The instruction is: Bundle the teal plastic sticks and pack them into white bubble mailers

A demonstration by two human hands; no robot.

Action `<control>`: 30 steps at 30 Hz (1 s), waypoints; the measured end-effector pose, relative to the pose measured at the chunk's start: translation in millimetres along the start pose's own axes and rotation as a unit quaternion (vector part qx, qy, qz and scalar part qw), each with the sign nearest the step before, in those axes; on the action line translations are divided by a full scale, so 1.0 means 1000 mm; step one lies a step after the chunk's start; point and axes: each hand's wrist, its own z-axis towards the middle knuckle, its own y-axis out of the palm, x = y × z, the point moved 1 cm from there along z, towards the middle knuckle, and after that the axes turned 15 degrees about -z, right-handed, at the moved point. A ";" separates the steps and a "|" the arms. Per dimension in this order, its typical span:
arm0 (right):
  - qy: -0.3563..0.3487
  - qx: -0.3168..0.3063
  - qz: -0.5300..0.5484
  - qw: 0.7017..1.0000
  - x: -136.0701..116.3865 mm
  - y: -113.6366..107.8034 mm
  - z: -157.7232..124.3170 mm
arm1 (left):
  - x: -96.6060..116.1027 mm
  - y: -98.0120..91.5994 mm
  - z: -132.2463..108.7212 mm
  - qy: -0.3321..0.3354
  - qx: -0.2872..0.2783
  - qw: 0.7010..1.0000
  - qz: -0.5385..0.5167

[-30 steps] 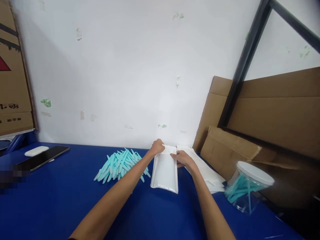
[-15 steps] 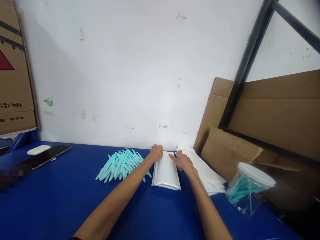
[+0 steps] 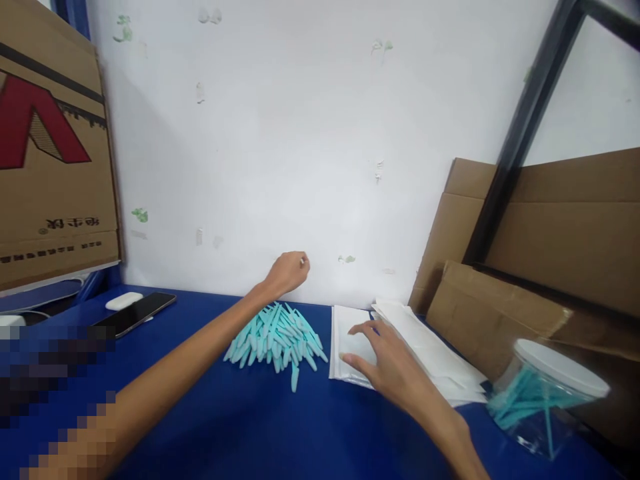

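My left hand (image 3: 290, 272) is raised in front of the wall, above the far side of a heap of turquoise pen-like sticks (image 3: 275, 343). Its fingers are curled closed; what they hold, if anything, I cannot make out. A white padded envelope (image 3: 341, 333) lies flat on the blue table (image 3: 240, 427), just right of the heap. Over the envelope's right half is my right hand (image 3: 393, 360), thumb and fingers spread in a C shape with nothing between them. Whether its fingertips touch the envelope I cannot tell.
More white envelopes (image 3: 435, 353) lie stacked to the right. Beyond them stand a lidded clear jar (image 3: 545, 400) of turquoise sticks and brown cardboard (image 3: 500, 300). A phone (image 3: 137, 313) and a white case (image 3: 123, 301) lie at left, near a printed carton (image 3: 55, 187).
My left hand has let go of the envelope's far end and moved up and left. My right hand has come nearer and opened wider. The view has turned slightly left.
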 end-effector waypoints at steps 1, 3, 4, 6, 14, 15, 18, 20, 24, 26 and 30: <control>0.002 0.014 -0.003 1.000 0.006 0.002 -0.003 | -0.014 -0.011 -0.013 -0.006 0.004 1.000 0.011; 0.048 0.030 -0.024 0.998 0.030 0.005 -0.001 | -0.044 -0.028 -0.039 -0.029 0.002 0.999 0.034; 0.068 0.025 -0.037 0.997 0.046 0.005 0.004 | -0.059 -0.034 -0.052 -0.045 -0.001 0.998 0.044; 0.135 -0.005 -0.080 0.988 0.078 0.002 0.018 | -0.089 -0.041 -0.073 -0.082 -0.008 0.994 0.067; 0.129 0.033 -0.145 0.980 0.035 0.002 0.084 | -0.133 -0.041 -0.103 -0.169 -0.075 0.975 0.121; 0.101 0.039 -0.139 0.984 0.012 0.007 0.089 | -0.130 -0.039 -0.105 -0.174 -0.085 0.974 0.117; 0.010 0.054 -0.113 0.992 -0.054 0.023 0.093 | -0.121 -0.031 -0.112 -0.188 -0.109 0.971 0.102; -0.040 0.059 -0.093 0.993 -0.086 0.034 0.087 | -0.115 -0.027 -0.116 -0.201 -0.127 0.967 0.092; -0.107 0.065 -0.065 0.990 -0.107 0.049 0.070 | -0.106 -0.025 -0.120 -0.219 -0.158 0.960 0.080; -0.117 0.072 -0.060 0.989 -0.105 0.052 0.065 | -0.102 -0.025 -0.120 -0.224 -0.164 0.957 0.080; -0.112 0.074 -0.058 0.989 -0.101 0.054 0.064 | -0.098 -0.027 -0.117 -0.245 -0.168 0.951 0.082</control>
